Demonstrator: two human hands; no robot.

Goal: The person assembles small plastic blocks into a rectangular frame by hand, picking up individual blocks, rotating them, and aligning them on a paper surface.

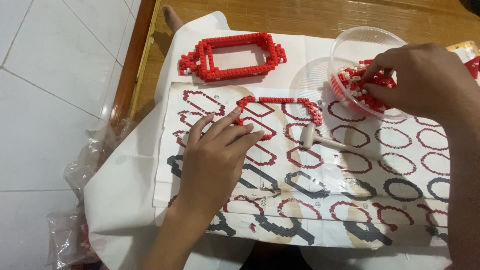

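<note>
Two bare hands work over a printed instruction sheet point(380, 165) spread on white paper. Left hand point(212, 160) lies flat and open on the sheet, its fingertips point(252, 131) just beside a thin red brick outline point(280, 106) lying there. Right hand point(412, 80) reaches into a clear plastic bowl point(350, 45), its grip pinched closed on small red and white bricks point(350, 85). Farther up rests a thicker red brick frame point(232, 57); a small white tool point(320, 140) lies on the sheet.

crumpled clear plastic bags point(87, 165) | left edge, on white floor tiles
</note>
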